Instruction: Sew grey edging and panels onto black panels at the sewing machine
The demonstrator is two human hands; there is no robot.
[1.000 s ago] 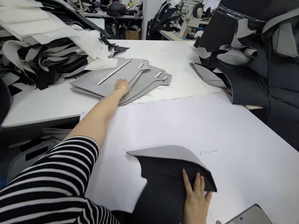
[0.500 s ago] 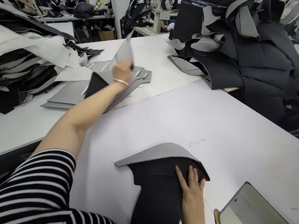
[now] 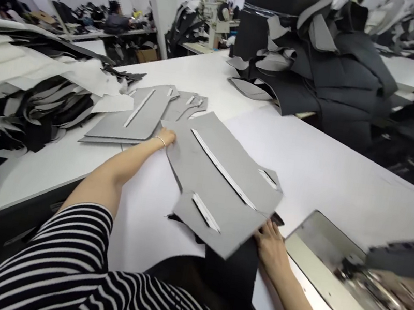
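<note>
The grey panel [image 3: 224, 194], with its white strips facing up, now lies spread in the middle of the white table [image 3: 327, 163], directly in front of the person. Half a second ago it was in the air above the stack of grey panels [image 3: 145, 124]; now it is brought over and it covers most of the black piece [image 3: 230, 271], which was open to view before. The left hand [image 3: 166, 137] is at the far left corner of the panel, and its fingers are closed on that corner. The right hand [image 3: 273, 244] stays at the same place on the black piece, but the near right edge of the panel now lies over its fingertips, so I cannot tell if they grasp or only press flat. The stack remains just beside the left hand. To the right is the metal plate [image 3: 317, 251] of a sewing machine; further behind stands a heap of dark fabric [image 3: 331, 85].
</note>
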